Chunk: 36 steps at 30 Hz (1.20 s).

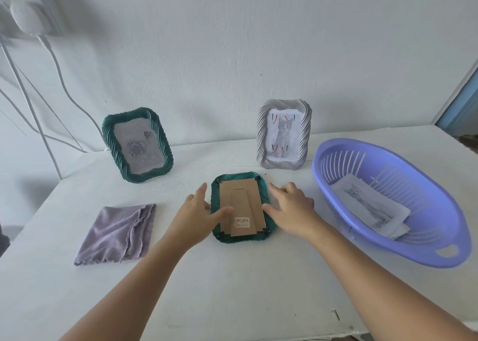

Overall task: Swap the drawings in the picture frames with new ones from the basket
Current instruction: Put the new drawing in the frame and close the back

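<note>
White and bare in the foreground, the surface (pixel 232 289) carries three picture frames, one cloth and one basket, with a white wall behind. Two bare forearms reach in from the near edge. The left hand (pixel 192 217) lies with relaxed, straight fingers beside the left rim of the face-down green frame (pixel 241 207), its thumb resting on the brown cardboard backing (pixel 241 201). The right hand (pixel 291 210) is likewise spread and relaxed, thumb touching the backing's right edge, fingers over the frame's right rim; neither hand grips anything. One barcode sticker (pixel 242 222) sits low on the backing. Left of the hands lies one folded lilac cloth (pixel 117 233). To the right stands one lilac plastic basket (pixel 424 247), holding a small stack of paper sheets; the top drawing (pixel 367 206) shows a grey cat, and the count of sheets cannot be told. Farther back, two frames stand upright near the wall: a green frame with a rose drawing (pixel 137 145) on the left, and a grey frame with a cat drawing (pixel 284 135) on the right. White cables (pixel 59 74) hang down the wall at far left.
</note>
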Each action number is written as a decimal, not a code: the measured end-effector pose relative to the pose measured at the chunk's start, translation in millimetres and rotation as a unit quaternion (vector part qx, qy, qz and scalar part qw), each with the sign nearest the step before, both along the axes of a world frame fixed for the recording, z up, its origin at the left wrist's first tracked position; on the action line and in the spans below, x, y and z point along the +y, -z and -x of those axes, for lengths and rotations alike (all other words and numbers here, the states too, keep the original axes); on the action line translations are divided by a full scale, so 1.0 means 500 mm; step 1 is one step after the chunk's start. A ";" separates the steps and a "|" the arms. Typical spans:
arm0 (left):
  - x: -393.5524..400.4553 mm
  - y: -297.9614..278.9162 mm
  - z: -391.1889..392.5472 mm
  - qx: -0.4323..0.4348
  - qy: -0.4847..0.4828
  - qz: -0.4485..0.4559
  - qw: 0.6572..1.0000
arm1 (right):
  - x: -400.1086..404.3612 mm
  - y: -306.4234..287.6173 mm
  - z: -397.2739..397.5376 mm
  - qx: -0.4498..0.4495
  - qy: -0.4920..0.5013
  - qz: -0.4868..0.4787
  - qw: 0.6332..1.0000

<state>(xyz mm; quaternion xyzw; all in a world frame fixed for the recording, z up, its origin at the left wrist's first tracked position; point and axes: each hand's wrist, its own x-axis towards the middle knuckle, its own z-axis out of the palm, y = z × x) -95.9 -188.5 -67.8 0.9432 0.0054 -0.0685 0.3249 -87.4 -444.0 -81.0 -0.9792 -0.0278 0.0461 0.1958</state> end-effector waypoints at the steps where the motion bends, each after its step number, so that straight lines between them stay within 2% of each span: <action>1: -0.004 -0.001 -0.002 0.007 0.011 -0.009 1.000 | 0.005 0.004 -0.001 0.001 0.000 0.004 1.000; 4: -0.015 0.001 -0.011 0.001 0.024 -0.031 0.999 | 0.019 0.003 -0.002 0.000 -0.001 -0.007 1.000; 7: -0.017 0.003 -0.010 -0.010 0.008 0.023 1.000 | 0.027 -0.002 -0.001 -0.008 -0.015 -0.040 0.999; 10: -0.013 0.002 -0.006 -0.034 -0.009 0.130 0.991 | 0.037 -0.018 0.009 0.011 -0.027 -0.162 0.986; 14: -0.005 -0.013 -0.014 -0.076 -0.015 0.196 0.978 | 0.044 -0.038 0.016 0.022 -0.025 -0.320 0.947; 19: 0.007 -0.034 -0.023 -0.099 -0.017 0.214 0.972 | 0.061 -0.056 0.020 -0.008 -0.036 -0.369 0.929; 22: 0.006 -0.045 -0.025 -0.092 -0.018 0.181 0.979 | 0.065 -0.055 0.014 -0.064 -0.036 -0.400 0.913; 26: -0.014 -0.082 -0.022 -0.138 -0.050 0.136 0.980 | 0.090 -0.069 0.007 -0.173 -0.034 -0.373 0.911; 33: -0.067 -0.176 -0.016 -0.166 -0.082 0.267 0.946 | 0.137 -0.109 0.019 -0.267 -0.122 -0.232 0.927; 36: -0.066 -0.181 -0.017 -0.172 -0.123 0.283 0.935 | 0.155 -0.106 0.018 -0.305 -0.138 -0.171 0.927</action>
